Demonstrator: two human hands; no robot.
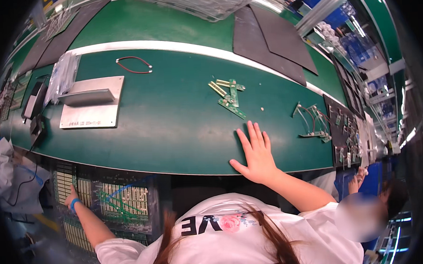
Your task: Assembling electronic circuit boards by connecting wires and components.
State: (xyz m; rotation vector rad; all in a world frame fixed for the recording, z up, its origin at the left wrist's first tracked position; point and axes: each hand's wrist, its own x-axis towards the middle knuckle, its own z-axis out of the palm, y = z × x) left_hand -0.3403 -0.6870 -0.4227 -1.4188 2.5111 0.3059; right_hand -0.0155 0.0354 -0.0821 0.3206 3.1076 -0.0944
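Note:
My right hand [257,160] lies flat on the green tabletop [183,133] near its front edge, fingers spread, nothing in it. Just beyond its fingertips is a small loose pile of narrow green circuit board strips [229,96]. Down to the left, below the table edge, my left hand [71,197] reaches over a container of circuit board panels [65,181]; a blue band [75,202] circles that wrist. Its fingers are small and partly hidden, so I cannot make out whether they grip a panel. More panels [125,199] with green strips on top lie beside it.
A metal plate with an upright bar [91,106] stands left on the table, beside clear plastic bags [63,77]. A red wire loop [134,64] lies farther back. Wired boards [312,123] and a dark tray of small parts [346,135] are at right. Co-workers sit at both sides.

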